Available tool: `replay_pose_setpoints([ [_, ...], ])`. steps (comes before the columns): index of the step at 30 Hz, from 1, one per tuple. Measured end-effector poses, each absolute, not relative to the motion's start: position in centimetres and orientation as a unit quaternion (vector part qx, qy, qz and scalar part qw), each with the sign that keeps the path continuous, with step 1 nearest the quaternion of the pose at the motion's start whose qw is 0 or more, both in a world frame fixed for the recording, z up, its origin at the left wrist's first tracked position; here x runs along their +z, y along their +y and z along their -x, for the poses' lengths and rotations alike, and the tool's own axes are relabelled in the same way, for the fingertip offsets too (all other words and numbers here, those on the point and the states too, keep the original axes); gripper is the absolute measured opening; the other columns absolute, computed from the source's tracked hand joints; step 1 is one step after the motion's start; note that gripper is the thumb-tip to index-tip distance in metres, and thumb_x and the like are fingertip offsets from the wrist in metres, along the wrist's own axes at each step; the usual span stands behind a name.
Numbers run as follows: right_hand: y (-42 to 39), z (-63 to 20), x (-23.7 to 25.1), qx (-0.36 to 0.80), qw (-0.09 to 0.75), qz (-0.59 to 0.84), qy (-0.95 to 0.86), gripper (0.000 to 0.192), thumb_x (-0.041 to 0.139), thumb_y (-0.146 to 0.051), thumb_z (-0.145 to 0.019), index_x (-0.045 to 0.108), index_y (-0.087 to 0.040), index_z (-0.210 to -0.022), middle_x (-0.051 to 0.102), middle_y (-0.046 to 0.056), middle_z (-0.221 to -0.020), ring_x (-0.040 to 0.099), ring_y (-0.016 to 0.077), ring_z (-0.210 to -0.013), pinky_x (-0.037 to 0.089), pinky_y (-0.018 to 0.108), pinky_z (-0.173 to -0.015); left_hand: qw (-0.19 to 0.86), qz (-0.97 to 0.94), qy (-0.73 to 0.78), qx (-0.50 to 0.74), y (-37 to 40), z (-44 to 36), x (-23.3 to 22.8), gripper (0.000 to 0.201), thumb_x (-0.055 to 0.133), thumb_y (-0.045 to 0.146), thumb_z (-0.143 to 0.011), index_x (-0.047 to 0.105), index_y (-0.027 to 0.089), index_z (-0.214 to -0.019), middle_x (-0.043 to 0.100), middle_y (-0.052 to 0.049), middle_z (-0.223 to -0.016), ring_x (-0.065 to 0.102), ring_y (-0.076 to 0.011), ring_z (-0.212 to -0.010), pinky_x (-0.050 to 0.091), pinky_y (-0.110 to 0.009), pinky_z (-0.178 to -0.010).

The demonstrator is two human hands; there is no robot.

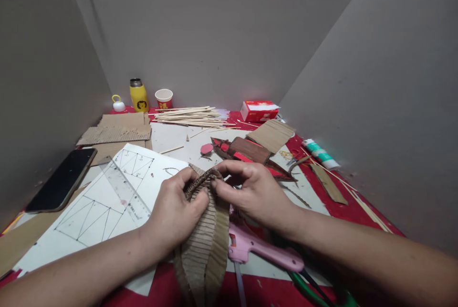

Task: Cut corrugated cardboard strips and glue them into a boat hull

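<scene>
Phone (62,179) lying dark at far left, a clear ruler (125,192) across the drawn paper sheet (96,206). Along the back wall: yellow bottle (139,95), red cup (163,99), pile of wooden sticks (189,116), red box (259,110). Pink glue gun (257,249) near the front edge.

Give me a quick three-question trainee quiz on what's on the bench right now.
1. True or false: both hands pinch the top edge of the ribbed cardboard piece.
2. What lies just right of that piece, under the right hand? A) pink glue gun B) hammer C) paintbrush
3. Fill in: the clear ruler lies on a sheet of paper with drawn ____.

Key
1. True; the left hand and the right hand meet at its top edge.
2. A, the pink glue gun.
3. Triangles, on the paper.
</scene>
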State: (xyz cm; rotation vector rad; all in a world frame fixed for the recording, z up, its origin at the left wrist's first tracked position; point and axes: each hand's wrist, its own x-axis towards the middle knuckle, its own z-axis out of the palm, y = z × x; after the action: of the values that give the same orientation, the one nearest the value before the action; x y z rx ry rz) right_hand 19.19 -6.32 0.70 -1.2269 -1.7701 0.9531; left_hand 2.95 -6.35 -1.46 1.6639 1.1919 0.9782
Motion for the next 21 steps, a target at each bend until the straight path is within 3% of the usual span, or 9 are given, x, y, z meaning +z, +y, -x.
replay_pose_setpoints([
  [5,-5.9,-19.2,0.0,0.381,0.392,0.486,-0.682,0.009,0.056,-0.019,-0.078,0.065,-0.018,-0.075,0.067,-0.002,-0.069,0.061,0.0134,-0.064,0.048,0.023,-0.061,0.436,-0.651,0.481,0.395,-6.1,-3.0,-2.1,0.009,0.056,0.016,-0.078,0.055,0.019,-0.069,0.055,0.005,-0.064,0.049,-0.0125,-0.062,0.037,-0.023,-0.059],
  [11,-6.6,-20.1,1.7,0.389,0.338,0.484,-0.707,0.021,0.062,-0.020,-0.078,0.069,-0.017,-0.097,0.073,0.003,-0.092,0.067,0.0170,-0.077,0.053,0.025,-0.066,0.442,-0.658,0.465,0.394,-6.2,-2.8,-1.5,0.011,0.056,0.017,-0.077,0.053,0.019,-0.067,0.052,0.005,-0.063,0.047,-0.0122,-0.063,0.036,-0.023,-0.060],
  [17,-6.5,-20.0,1.1,0.304,0.344,0.467,-0.756,0.012,0.056,-0.015,-0.082,0.068,-0.017,-0.080,0.067,-0.001,-0.070,0.060,0.0131,-0.065,0.047,0.022,-0.061,0.399,-0.700,0.465,0.367,-6.5,-2.8,-2.0,0.015,0.055,0.016,-0.079,0.048,0.020,-0.065,0.046,0.006,-0.059,0.043,-0.0113,-0.059,0.034,-0.023,-0.057],
  [21,-6.1,-19.8,0.1,0.285,0.370,0.473,-0.747,0.011,0.056,-0.013,-0.081,0.066,-0.016,-0.077,0.065,-0.002,-0.067,0.058,0.0114,-0.062,0.045,0.021,-0.059,0.380,-0.717,0.462,0.359,-6.2,-2.7,-2.3,0.014,0.054,0.017,-0.082,0.051,0.020,-0.069,0.051,0.006,-0.063,0.047,-0.0115,-0.061,0.036,-0.024,-0.060],
])
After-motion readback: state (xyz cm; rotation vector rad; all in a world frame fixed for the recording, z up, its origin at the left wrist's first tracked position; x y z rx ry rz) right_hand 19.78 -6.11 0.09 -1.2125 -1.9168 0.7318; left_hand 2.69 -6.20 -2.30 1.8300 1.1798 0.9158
